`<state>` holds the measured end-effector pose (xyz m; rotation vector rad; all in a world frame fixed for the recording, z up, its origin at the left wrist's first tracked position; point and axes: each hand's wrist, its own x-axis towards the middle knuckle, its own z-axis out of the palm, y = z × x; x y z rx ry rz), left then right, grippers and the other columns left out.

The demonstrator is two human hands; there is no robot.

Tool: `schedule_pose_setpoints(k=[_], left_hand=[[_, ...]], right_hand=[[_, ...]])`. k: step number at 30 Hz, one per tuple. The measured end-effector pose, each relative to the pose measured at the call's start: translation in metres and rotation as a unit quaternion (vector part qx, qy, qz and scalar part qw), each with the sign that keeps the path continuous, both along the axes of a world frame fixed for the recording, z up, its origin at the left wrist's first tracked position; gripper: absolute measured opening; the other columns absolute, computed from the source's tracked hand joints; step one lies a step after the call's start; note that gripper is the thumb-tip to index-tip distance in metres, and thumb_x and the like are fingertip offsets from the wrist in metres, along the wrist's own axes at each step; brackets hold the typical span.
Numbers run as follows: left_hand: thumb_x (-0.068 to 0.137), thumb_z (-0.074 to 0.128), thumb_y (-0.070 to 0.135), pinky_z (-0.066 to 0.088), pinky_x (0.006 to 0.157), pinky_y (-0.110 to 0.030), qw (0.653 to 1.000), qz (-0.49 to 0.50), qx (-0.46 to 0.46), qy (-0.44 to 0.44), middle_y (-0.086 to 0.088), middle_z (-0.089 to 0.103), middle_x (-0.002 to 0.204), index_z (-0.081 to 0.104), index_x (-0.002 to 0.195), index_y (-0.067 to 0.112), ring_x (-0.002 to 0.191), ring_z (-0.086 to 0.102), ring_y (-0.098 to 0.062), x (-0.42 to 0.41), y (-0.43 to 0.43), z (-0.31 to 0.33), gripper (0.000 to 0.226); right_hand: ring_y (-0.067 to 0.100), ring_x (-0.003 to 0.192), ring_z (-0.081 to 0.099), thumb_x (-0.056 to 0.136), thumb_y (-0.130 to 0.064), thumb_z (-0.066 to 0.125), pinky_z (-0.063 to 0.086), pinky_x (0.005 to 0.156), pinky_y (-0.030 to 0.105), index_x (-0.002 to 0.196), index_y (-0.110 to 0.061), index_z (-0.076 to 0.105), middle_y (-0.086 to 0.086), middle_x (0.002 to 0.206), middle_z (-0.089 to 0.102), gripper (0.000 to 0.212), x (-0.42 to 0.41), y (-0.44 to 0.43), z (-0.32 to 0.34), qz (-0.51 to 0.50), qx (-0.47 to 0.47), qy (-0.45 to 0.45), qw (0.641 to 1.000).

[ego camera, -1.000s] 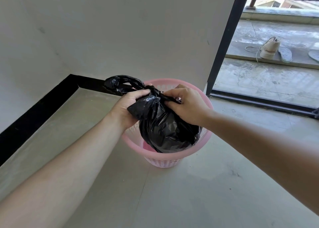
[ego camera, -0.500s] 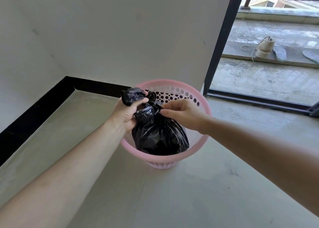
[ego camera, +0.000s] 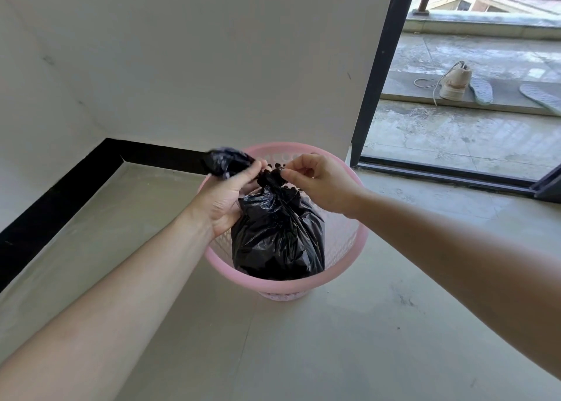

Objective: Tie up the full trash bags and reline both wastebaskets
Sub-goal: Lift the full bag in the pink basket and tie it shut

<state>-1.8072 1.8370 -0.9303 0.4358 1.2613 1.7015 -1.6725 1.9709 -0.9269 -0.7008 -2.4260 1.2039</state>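
A pink perforated wastebasket point(ego camera: 346, 261) stands on the grey floor near the wall corner. A full black trash bag point(ego camera: 277, 236) sits inside it, its neck gathered above the rim. My left hand point(ego camera: 226, 194) grips the bag's loose top, and a crumpled black end sticks out to the left past my fingers. My right hand point(ego camera: 318, 182) pinches the twisted neck between thumb and fingers, right next to the left hand. The bag's bottom is hidden by the basket.
White walls with a black skirting board point(ego camera: 60, 194) close the left and back. A black door frame point(ego camera: 379, 66) opens to a balcony on the right, where a beige shoe point(ego camera: 455, 80) and insoles lie. Grey floor spreads in front.
The bag has sunk lower into the basket and its neck is drawn tighter. Both hands have shifted up to the neck, the right now pinching it.
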Motion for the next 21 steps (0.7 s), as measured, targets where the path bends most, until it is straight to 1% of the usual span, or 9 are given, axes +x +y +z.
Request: schedule_pose_setpoints(k=[2,3,5,7,10,14,16,18,21], left_hand=[[0.098,0.054,0.033,0.058,0.068,-0.031,1.0,0.0,-0.009,0.006,-0.006,0.073,0.088,0.066,0.1,0.011,0.084,0.072,-0.02,0.0,0.001,0.005,0.026],[0.099,0.05,0.039,0.057,0.066,-0.029,1.0,0.003,-0.016,0.009,-0.004,0.073,0.082,0.066,0.094,0.012,0.078,0.071,-0.018,0.0,0.002,0.008,0.032],[0.1,0.048,0.041,0.055,0.063,-0.026,0.998,0.028,-0.048,0.038,-0.002,0.072,0.085,0.062,0.077,0.014,0.074,0.066,-0.017,-0.002,0.005,0.01,0.038],[0.101,0.049,0.039,0.047,0.058,-0.024,0.99,0.056,-0.098,0.088,0.003,0.07,0.086,0.053,0.063,0.019,0.076,0.057,-0.017,-0.004,0.009,0.008,0.043],[0.101,0.049,0.035,0.033,0.06,-0.028,0.97,0.091,-0.171,0.15,0.012,0.063,0.066,0.044,0.059,0.022,0.08,0.055,-0.012,-0.007,0.012,0.008,0.044],[0.1,0.049,0.033,0.025,0.057,-0.028,0.961,0.091,-0.199,0.172,0.009,0.053,0.065,0.041,0.058,0.024,0.083,0.049,-0.016,-0.016,0.012,0.002,0.043],[0.099,0.05,0.034,0.024,0.053,-0.026,0.96,0.091,-0.2,0.176,0.006,0.052,0.07,0.042,0.057,0.023,0.078,0.047,-0.017,-0.019,0.01,0.001,0.044],[0.098,0.051,0.031,0.025,0.05,-0.024,0.958,0.115,-0.201,0.166,0.002,0.052,0.073,0.047,0.059,0.019,0.065,0.044,-0.014,-0.019,0.01,-0.001,0.041],[0.095,0.06,0.025,0.027,0.044,-0.025,0.957,0.16,-0.189,0.154,-0.007,0.052,0.076,0.055,0.08,0.011,0.051,0.041,-0.012,-0.018,0.008,0.006,0.021]], right_hand=[[0.006,0.078,0.05,0.1,-0.034,0.056,0.034,0.067,0.007,0.1,-0.019,0.064,-0.005,0.098,0.054,0.017,0.001,0.005,0.001,0.018,0.15,-0.044,0.988],[0.01,0.083,0.049,0.102,-0.035,0.051,0.034,0.072,0.013,0.105,-0.018,0.063,-0.003,0.104,0.051,0.021,0.002,0.008,0.001,0.03,0.212,-0.06,0.975],[0.017,0.087,0.051,0.104,-0.037,0.043,0.034,0.077,0.023,0.113,-0.016,0.06,0.002,0.111,0.051,0.029,0.003,0.011,0.002,0.045,0.299,-0.078,0.95],[0.02,0.091,0.053,0.105,-0.036,0.039,0.038,0.078,0.027,0.115,-0.014,0.059,0.005,0.109,0.051,0.031,0.003,0.013,0.002,0.07,0.369,-0.097,0.922],[0.021,0.088,0.052,0.106,-0.028,0.036,0.049,0.084,0.037,0.115,-0.011,0.056,0.008,0.104,0.05,0.027,0.007,0.017,-0.006,0.098,0.447,-0.171,0.872],[0.024,0.102,0.057,0.106,-0.029,0.035,0.047,0.085,0.038,0.124,-0.007,0.053,0.018,0.128,0.053,0.033,0.012,0.018,-0.007,0.096,0.439,-0.239,0.861],[0.023,0.096,0.056,0.106,-0.029,0.035,0.05,0.083,0.038,0.12,-0.009,0.054,0.015,0.117,0.055,0.031,0.01,0.018,-0.007,0.102,0.431,-0.24,0.864],[0.022,0.089,0.055,0.105,-0.031,0.037,0.052,0.082,0.042,0.112,-0.01,0.057,0.008,0.104,0.055,0.03,0.01,0.019,-0.011,0.096,0.391,-0.23,0.886],[0.025,0.098,0.056,0.105,-0.033,0.04,0.047,0.087,0.038,0.116,-0.011,0.057,0.006,0.108,0.054,0.03,0.014,0.018,-0.015,0.082,0.251,-0.233,0.936]])
